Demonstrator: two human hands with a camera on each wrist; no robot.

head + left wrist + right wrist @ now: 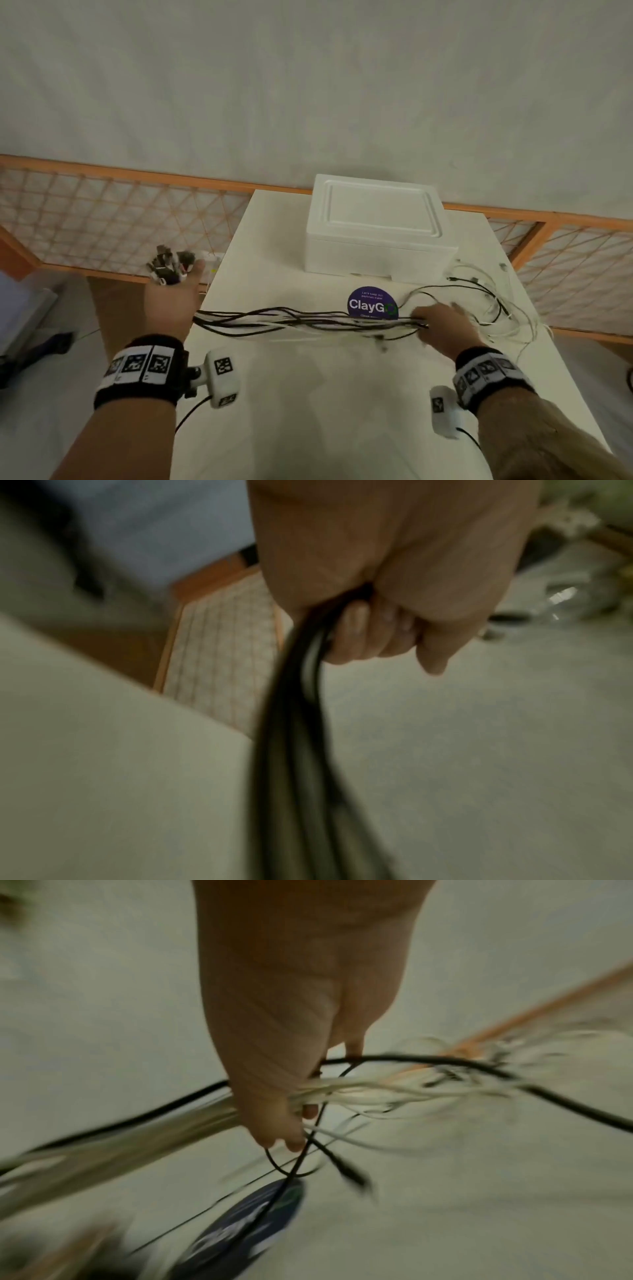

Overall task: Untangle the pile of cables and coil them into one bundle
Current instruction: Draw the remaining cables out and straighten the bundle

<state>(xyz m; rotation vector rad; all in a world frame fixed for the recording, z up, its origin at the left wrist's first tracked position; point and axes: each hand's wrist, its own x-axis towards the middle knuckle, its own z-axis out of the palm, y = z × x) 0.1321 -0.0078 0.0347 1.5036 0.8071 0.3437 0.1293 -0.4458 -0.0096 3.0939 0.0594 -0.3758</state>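
Observation:
Several black and white cables (301, 322) stretch as one strand across the white table (308, 394) between my two hands. My left hand (173, 301) hangs past the table's left edge and grips the plug end of the strand; the plugs (168, 265) stick out above its fingers. In the left wrist view the fingers (373, 634) curl round the black cables (301, 723). My right hand (442, 325) grips the strand near the table's right side, with white and black cables (359, 1093) running through its fingers (291, 1134). Loose cable ends (489, 301) trail to the right.
A white foam box (373, 226) stands at the back of the table. A round purple sticker (372, 303) lies just behind the strand. An orange-framed lattice railing (113, 212) runs behind and beside the table. The table's near half (325, 428) is bare.

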